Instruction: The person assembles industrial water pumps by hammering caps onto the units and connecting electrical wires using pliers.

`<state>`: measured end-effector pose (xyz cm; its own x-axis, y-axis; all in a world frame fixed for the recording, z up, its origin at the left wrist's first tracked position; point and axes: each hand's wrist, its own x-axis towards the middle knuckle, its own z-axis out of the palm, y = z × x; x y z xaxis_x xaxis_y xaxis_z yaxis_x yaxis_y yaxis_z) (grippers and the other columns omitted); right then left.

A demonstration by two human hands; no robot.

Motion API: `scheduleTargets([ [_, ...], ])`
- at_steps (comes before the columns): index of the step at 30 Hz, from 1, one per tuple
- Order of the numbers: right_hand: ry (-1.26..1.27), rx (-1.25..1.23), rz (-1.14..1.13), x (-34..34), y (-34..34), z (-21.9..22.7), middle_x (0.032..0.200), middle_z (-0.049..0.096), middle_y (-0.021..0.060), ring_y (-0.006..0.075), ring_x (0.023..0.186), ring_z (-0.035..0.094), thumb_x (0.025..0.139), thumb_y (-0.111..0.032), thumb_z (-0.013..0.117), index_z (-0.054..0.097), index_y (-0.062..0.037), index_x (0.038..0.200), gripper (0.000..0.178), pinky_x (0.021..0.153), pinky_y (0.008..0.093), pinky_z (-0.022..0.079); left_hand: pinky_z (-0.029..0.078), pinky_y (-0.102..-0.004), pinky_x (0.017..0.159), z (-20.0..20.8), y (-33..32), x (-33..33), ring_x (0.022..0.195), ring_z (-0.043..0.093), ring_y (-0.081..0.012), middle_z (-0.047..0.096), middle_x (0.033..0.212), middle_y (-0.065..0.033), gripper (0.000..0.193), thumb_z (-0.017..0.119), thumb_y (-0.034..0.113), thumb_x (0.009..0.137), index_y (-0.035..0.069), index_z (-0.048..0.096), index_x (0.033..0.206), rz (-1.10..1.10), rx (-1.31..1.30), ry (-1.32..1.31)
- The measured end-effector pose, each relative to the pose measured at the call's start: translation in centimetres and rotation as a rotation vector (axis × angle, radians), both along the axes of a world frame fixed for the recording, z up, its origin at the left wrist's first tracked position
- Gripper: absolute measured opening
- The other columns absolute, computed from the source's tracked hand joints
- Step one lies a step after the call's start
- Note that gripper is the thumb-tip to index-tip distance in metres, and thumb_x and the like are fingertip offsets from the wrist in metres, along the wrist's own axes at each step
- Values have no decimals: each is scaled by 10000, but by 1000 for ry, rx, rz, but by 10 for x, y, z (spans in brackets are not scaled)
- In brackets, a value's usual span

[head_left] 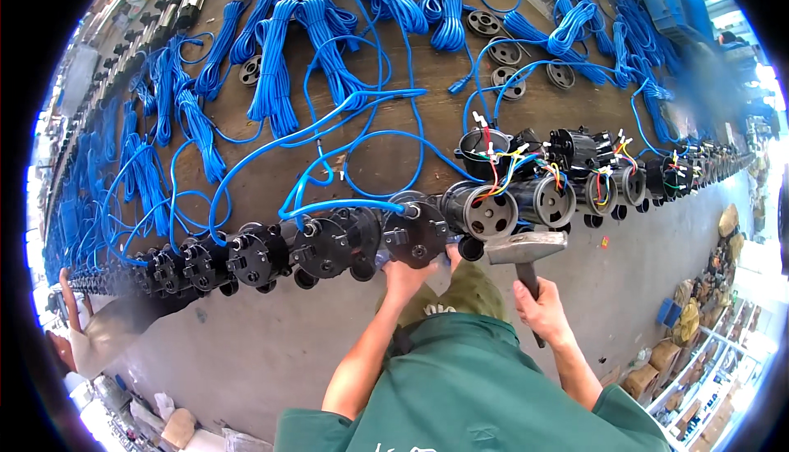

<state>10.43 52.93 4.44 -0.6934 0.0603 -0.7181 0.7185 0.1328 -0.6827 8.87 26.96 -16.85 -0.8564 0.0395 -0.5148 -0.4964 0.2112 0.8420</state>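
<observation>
My right hand (542, 311) is wrapped around the dark handle of a hammer (526, 248). The hammer's grey metal head is raised in front of a row of cylindrical motor housings. My left hand (404, 278) grips the lower edge of a round black end cap (415, 234), its fingertips partly hidden by it. A thick blue cable (353, 205) runs out of that cap to the left. Just right of it lies an uncapped motor housing (491, 211), with coloured wires (511, 159) above its open end. To the left, a similar black-capped motor (329, 246) sits at the table edge.
Coiled blue cables (279, 74) cover much of the brown table (386, 152). Several round metal end plates (505, 52) lie among them. More wired housings (604, 192) line the edge to the right. Another person (123, 329) is at the far left; shelves (707, 370) stand at the lower right.
</observation>
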Motion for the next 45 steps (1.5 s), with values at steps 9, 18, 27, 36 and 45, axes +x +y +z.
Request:
scheduleTargets([
  [9,108,148,222,8,-10,-18,666,521,-64,48,603,434,1020,-294,726,576,-42,829,349,534,267,367,517,-394,987,-14,14,5,1100,621,-206,665,1223,-74,630,851,30,715,22,626,1304,88,-32,357],
  [18,234,155,183,-27,7,38,631,510,-30,78,594,431,1023,-298,706,595,-1,837,368,531,309,373,486,-442,1078,42,-25,7,1326,586,-297,622,1350,-205,985,956,241,702,10,439,1508,-85,-56,-234],
  [27,492,39,167,-39,-20,93,777,587,-15,69,647,517,1034,-183,664,625,-2,983,192,575,237,419,466,-479,1137,157,12,-46,1400,484,-350,191,1681,-241,1287,985,219,706,-29,115,1621,225,-97,679],
  [36,-48,-1,114,-12,-24,-1,691,552,-20,64,617,470,1039,-344,677,585,-23,917,355,537,275,405,368,-499,1219,129,-9,-48,1535,317,-398,171,1677,-275,1372,924,13,662,78,-15,1660,111,-96,675],
  [45,255,-90,-17,-36,-17,61,668,513,-43,43,554,441,1060,-307,666,541,-56,898,323,485,247,365,462,-458,1089,0,1,-13,1229,632,-344,660,1335,-160,668,834,62,784,32,546,1385,173,-145,630],
])
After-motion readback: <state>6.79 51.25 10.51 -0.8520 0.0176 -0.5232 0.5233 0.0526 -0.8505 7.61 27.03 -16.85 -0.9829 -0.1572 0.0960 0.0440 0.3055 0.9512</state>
